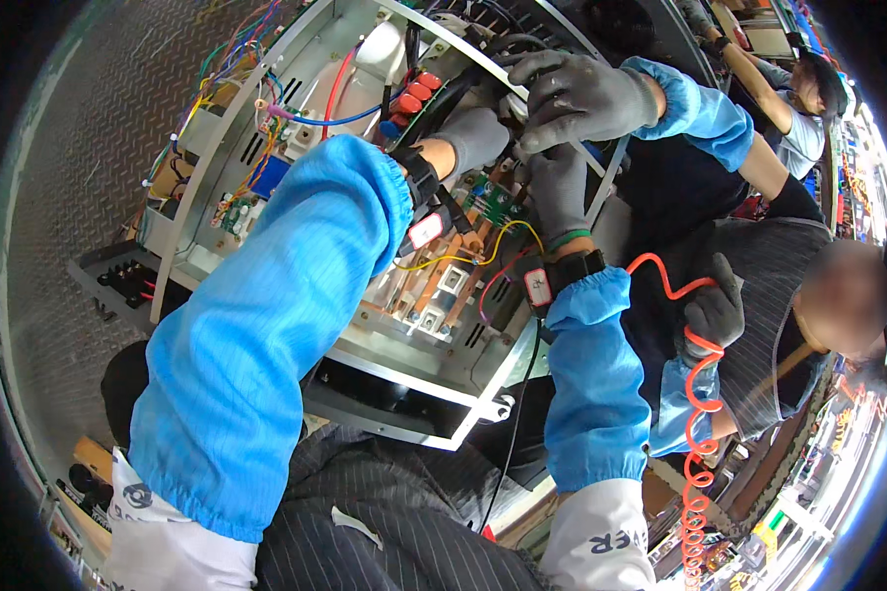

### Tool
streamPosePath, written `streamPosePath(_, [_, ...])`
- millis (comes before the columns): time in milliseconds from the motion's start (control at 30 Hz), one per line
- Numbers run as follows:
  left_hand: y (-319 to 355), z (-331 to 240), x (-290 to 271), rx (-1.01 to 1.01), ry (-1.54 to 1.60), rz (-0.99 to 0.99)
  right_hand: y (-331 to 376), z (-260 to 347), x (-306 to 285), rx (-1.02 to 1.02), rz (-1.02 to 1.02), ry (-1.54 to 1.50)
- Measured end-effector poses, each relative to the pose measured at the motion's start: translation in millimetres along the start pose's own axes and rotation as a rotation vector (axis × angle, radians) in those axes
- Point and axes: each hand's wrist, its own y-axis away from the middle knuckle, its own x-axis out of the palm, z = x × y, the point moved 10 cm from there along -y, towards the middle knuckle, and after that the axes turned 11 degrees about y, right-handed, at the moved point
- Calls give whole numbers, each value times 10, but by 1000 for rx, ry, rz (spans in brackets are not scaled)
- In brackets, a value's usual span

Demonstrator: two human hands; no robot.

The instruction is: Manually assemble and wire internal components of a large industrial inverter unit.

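Two hands in grey gloves reach into a big open metal box (434, 384) full of wires and parts. The box lies tilted on a bumpy metal floor (89, 148).

The left hand (473, 138) is deep inside the box, next to a row of little red plugs (416, 94). Its fingers are bent down into the parts, and I cannot tell if it holds anything. The right hand (557, 192) is just beside a small green board (493, 202) in the middle of the box. Its fingers curl in toward the board, but what they pinch is hidden.

Yellow wires (463, 258) loop under the board. Both arms wear blue sleeves (with black bands at the wrists).

Another person's gloved hand (577, 94) rests on the box's top bar. A curly orange cord (700, 433) hangs at the right.
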Motion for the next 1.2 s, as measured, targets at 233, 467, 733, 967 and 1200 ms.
streamPosePath(233, [207, -219, -101, 224, -267, 19, 15, 153, 0, -128, -81, 42])
streamPosePath(467, [181, -287, -99, 302, -380, -52, 64, 11, 110, 143, 16, -238])
streamPosePath(733, [197, -179, -168, 66, -101, -83, 50, -91, 86, 184, -11, -176])
streamPosePath(967, [142, -162, -131, 122, -116, -59, 70, -53, 70, 224, -16, -145])
streamPosePath(1200, [-143, 94, -146, 250, 70, -180, 26, 38, 108, 149, -14, -177])
